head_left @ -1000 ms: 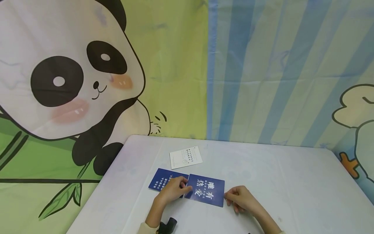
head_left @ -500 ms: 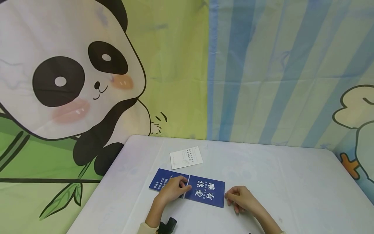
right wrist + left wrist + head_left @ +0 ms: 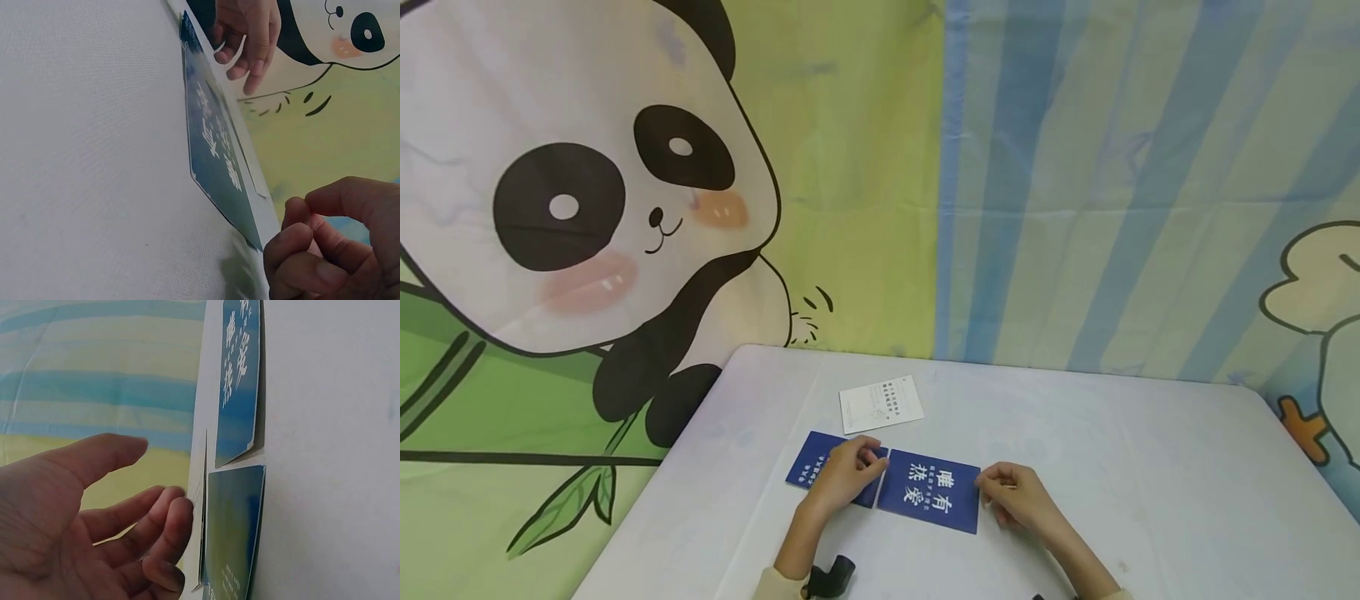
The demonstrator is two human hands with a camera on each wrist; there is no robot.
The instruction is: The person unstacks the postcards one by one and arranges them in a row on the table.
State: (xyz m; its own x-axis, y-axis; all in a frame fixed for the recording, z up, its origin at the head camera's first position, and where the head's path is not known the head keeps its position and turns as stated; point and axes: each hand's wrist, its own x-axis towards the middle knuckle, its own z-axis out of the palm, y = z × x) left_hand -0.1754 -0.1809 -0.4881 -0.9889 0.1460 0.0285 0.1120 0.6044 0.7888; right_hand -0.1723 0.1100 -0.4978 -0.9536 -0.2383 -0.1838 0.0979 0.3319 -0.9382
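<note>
Two dark blue cards with white writing lie side by side on the white table, a thin gap between them. My left hand [image 3: 844, 477] hovers over the left blue card [image 3: 805, 463] and hides part of its writing. Its thumb stands apart from the bent fingers, with nothing between them in the left wrist view. At the outer edge of the right blue card [image 3: 929, 492] is my right hand [image 3: 1018, 498]. In the right wrist view its fingers are loosely curled, thumb and index tips close together, and no card shows between them.
A white card [image 3: 881, 404] with small print lies behind the blue ones. A black object [image 3: 832, 577] is beside my left wrist on the near side. Behind the table [image 3: 1112, 467] hangs a cloth printed with a panda [image 3: 700, 275] and stripes.
My left hand has risen off the blue cards, its thumb drawing back from the right one. The right hand has shifted slightly upward in view. The cards stay side by side.
</note>
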